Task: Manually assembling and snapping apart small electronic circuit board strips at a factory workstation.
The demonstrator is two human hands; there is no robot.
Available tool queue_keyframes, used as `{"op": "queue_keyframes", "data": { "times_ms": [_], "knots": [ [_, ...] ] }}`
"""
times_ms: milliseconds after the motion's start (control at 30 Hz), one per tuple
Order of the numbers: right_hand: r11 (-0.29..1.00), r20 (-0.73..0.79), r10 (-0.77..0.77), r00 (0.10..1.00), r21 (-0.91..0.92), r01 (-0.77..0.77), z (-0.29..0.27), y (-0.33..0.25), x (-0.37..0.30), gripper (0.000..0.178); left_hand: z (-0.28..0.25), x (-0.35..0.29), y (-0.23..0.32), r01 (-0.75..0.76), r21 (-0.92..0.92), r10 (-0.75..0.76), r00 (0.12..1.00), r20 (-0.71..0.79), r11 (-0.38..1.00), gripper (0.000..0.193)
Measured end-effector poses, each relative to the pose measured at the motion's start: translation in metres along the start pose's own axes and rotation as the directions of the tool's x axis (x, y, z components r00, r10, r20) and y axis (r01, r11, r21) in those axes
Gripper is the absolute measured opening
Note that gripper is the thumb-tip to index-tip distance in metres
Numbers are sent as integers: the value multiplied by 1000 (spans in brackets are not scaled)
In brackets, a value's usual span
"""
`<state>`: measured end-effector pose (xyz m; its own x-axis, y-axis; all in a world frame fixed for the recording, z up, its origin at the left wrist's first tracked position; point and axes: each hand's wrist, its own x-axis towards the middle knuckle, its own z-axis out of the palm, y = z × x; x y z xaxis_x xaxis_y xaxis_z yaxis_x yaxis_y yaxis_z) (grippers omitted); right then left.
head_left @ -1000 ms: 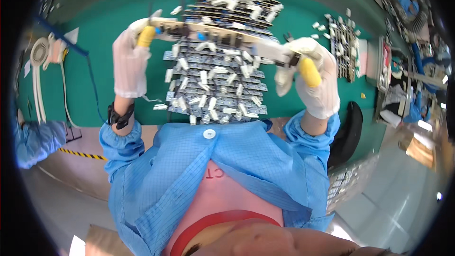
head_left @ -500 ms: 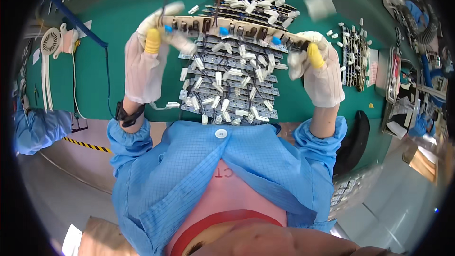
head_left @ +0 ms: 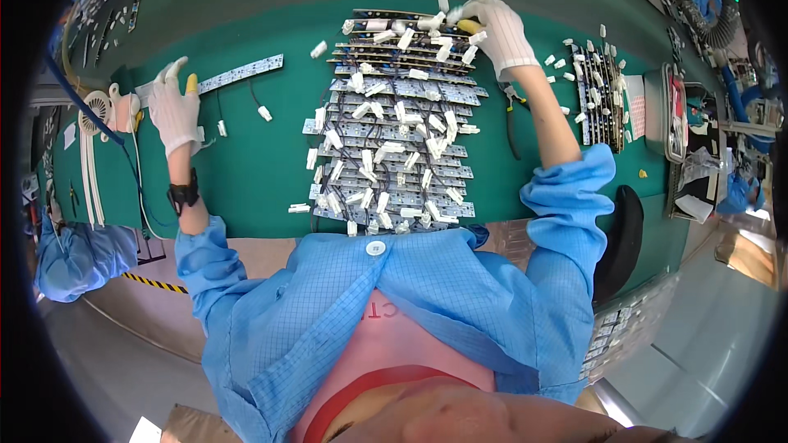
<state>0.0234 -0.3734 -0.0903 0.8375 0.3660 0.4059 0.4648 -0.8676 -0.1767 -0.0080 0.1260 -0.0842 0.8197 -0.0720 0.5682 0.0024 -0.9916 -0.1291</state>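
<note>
My left hand (head_left: 175, 111), in a white glove with a yellow thumb cover, is at the far left with its fingers spread. It overlaps a long narrow LED circuit board strip (head_left: 242, 72), whose wires end in white plugs (head_left: 263, 113). Whether the palm presses on the strip cannot be told. At the back of the pile, my right hand (head_left: 501, 37), gloved likewise, has thumb and fingers closed at the right end of a circuit board strip (head_left: 373, 15). White plugs there partly hide the fingertips. The pile of board strips (head_left: 328, 184) lies before me, strewn with wired white plugs.
Black-handled pliers (head_left: 512, 119) lie right of the pile. Farther right is another group of board strips (head_left: 602, 90), beside a metal tray (head_left: 666, 115). A small white fan (head_left: 97, 107) and a blue cable (head_left: 86, 111) are at the left. A co-worker's blue sleeve (head_left: 86, 258) shows there.
Both hands held one board strip over the pile. Now a strip lies at the left by my left hand, its LED side showing, while my right hand has moved to the pile's back. The pliers are now visible.
</note>
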Motion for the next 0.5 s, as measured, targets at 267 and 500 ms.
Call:
{"op": "queue_keyframes", "data": {
  "times_ms": [267,500],
  "knots": [
    [988,-565,-82,821,63,142,-76,-89,0,18,-109,-15,114,618,-752,474,745,469,-228,80],
    [981,-210,-113,971,131,142,-60,-78,-38,28,-84,-22,147,839,-226,654,531,538,-496,75]
  ]
}}
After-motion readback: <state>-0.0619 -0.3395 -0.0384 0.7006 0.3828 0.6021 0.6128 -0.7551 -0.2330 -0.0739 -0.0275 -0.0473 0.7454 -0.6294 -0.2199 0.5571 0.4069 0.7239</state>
